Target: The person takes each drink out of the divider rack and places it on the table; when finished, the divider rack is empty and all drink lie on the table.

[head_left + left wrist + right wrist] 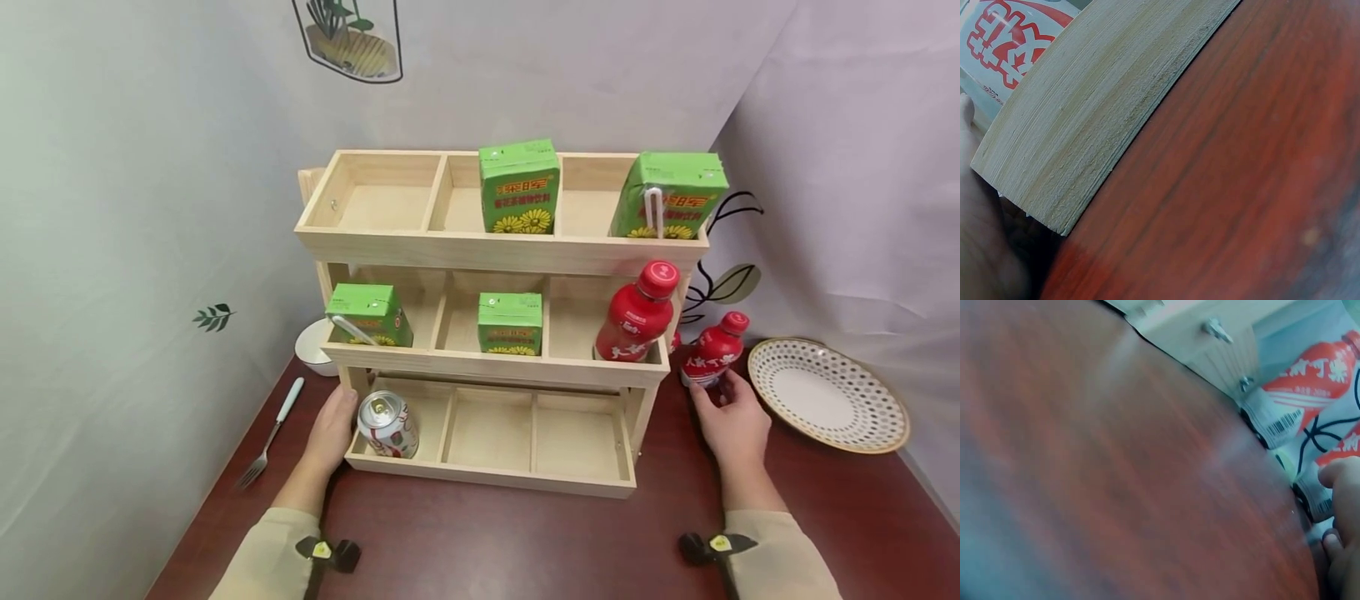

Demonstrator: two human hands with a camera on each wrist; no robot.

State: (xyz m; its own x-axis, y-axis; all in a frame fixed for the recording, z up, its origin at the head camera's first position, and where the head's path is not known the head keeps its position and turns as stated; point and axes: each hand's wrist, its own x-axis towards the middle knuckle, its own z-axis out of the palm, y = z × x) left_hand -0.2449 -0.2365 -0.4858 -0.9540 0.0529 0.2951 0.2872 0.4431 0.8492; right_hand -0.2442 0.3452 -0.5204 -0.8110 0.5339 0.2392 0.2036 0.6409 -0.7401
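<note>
My left hand [333, 427] holds the lower left end of a three-tier wooden shelf rack [487, 477]; most of its fingers are hidden behind the side. Close to that hand, a white and red drink can [388, 425] stands in the bottom tier's left compartment. Off the rack's right side, my right hand [735, 421] grips a small red-labelled bottle [712, 350] low down, near the table. Another red bottle [1300, 390] stands beside it in the right wrist view, mostly hidden behind the rack in the head view.
Green drink cartons [519, 187] occupy the upper two tiers, and a red bottle [637, 312] leans in the middle tier's right compartment. A patterned plate [825, 396] lies at the right. Left of the rack are a white bowl [315, 346] and a fork [272, 433].
</note>
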